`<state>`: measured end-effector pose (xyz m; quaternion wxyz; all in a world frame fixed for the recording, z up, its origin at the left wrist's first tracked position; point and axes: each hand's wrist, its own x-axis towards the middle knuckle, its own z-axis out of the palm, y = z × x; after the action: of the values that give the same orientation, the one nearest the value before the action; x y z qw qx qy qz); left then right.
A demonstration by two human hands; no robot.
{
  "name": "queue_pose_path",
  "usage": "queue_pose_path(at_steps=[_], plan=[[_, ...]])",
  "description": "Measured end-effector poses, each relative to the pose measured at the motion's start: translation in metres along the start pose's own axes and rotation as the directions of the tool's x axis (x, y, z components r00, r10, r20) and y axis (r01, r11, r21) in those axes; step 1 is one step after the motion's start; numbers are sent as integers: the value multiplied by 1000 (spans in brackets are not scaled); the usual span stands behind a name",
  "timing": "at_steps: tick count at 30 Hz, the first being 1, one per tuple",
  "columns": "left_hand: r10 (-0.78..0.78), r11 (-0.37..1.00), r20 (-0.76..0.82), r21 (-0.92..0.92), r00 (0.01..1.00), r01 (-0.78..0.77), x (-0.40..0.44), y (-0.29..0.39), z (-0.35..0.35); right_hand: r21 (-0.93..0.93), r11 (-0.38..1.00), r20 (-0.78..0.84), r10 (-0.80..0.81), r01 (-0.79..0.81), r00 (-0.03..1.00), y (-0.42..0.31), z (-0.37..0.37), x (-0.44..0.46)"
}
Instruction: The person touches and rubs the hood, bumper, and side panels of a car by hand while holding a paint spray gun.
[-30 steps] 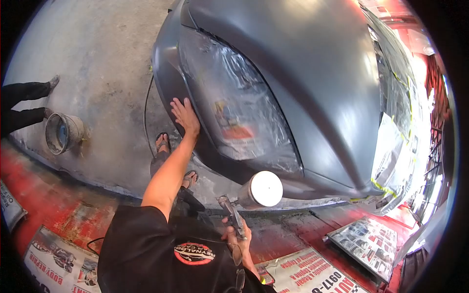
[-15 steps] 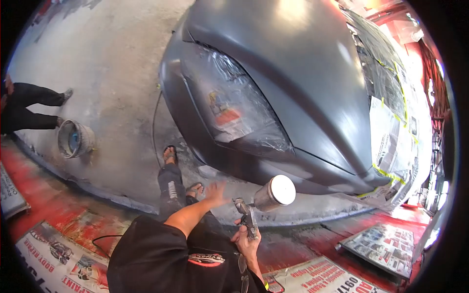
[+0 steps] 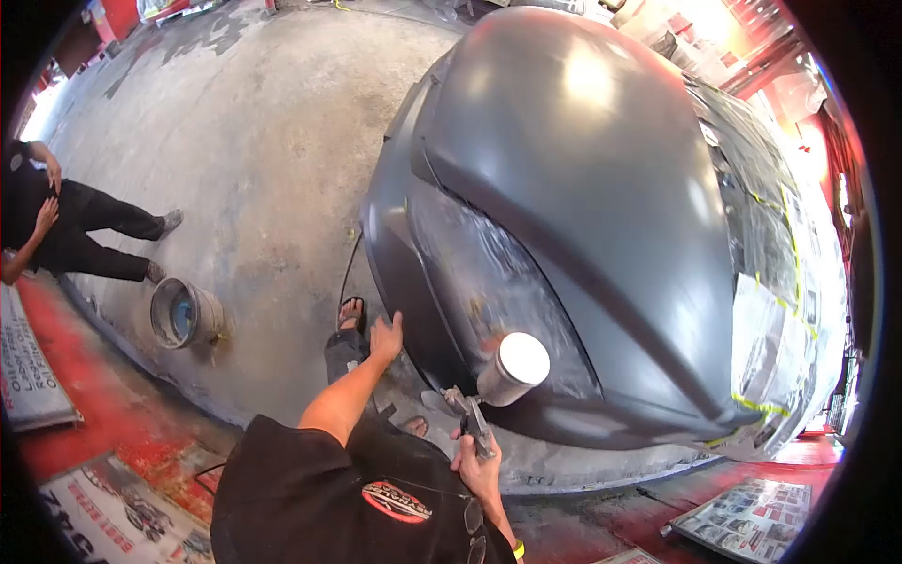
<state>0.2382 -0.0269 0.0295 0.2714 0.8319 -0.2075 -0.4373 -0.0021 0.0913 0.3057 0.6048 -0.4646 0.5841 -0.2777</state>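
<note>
My right hand (image 3: pixel 479 462) is closed around the handle of a spray gun (image 3: pixel 477 428), low in front of my body. On top of the gun sits a metal paint cup with a white lid (image 3: pixel 523 359). My left hand (image 3: pixel 385 338) is held out over the floor beside the car bumper, empty, with its fingers apart. Ahead stands a car with a matte dark grey hood (image 3: pixel 601 169) and bumper (image 3: pixel 395 273). Clear plastic film (image 3: pixel 498 273) covers its headlight. The cup overlaps the headlight's lower edge in view.
A bucket (image 3: pixel 186 315) stands on the concrete floor at left, near another person (image 3: pixel 89 211) in black. Newspaper and plastic masking (image 3: pixel 766 329) covers the car's windshield side. Printed signs (image 3: pixel 747 517) lie on the red floor. A hose (image 3: pixel 350 263) runs by the bumper.
My view has shifted, so the car, bucket and other person sit differently in the picture. My left hand has moved away from the spray gun, up towards the bumper. The gun stays in my right hand.
</note>
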Motion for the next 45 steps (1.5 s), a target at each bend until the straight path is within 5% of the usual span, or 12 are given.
queue_pose_path(at_steps=[1, 4, 7, 11, 17, 24, 31, 37, 45], plan=[[52, 989, -135, -131, 989, -70, 23, 25, -11, -5, 1000, -6, 2, -2, 1000, -6, 16, 16], [40, 987, -59, -150, 997, -49, 115, 71, -21, 60, 998, -39, 5, -3, 999, -29, 74, 68], [-113, 942, -88, -327, 990, 78, 176, 108, -10, 72, 993, -67, 97, -92, 993, -43, 116, 106], [-394, 904, -26, -190, 919, 383, 196, 167, -27, 98, 973, -40, 214, -209, 976, -64, 155, 141], [38, 999, -143, 13, 989, -37, 254, 167, -22, 162, 979, -119, 147, -127, 982, -68, 208, 182], [469, 881, -279, 217, 838, -421, 280, 170, -21, 157, 984, -271, -38, 83, 962, -14, 271, 201], [593, 802, -211, 234, 777, -549, 323, 209, -41, 223, 971, -280, -24, 89, 960, -13, 325, 228], [773, 609, -10, 294, 635, -737, 406, 285, -58, 45, 998, -321, -19, 35, 947, -50, 379, 332], [829, 481, 167, 274, 534, -833, 539, 428, -54, 272, 962, -462, 153, -24, 874, -128, 455, 459]])
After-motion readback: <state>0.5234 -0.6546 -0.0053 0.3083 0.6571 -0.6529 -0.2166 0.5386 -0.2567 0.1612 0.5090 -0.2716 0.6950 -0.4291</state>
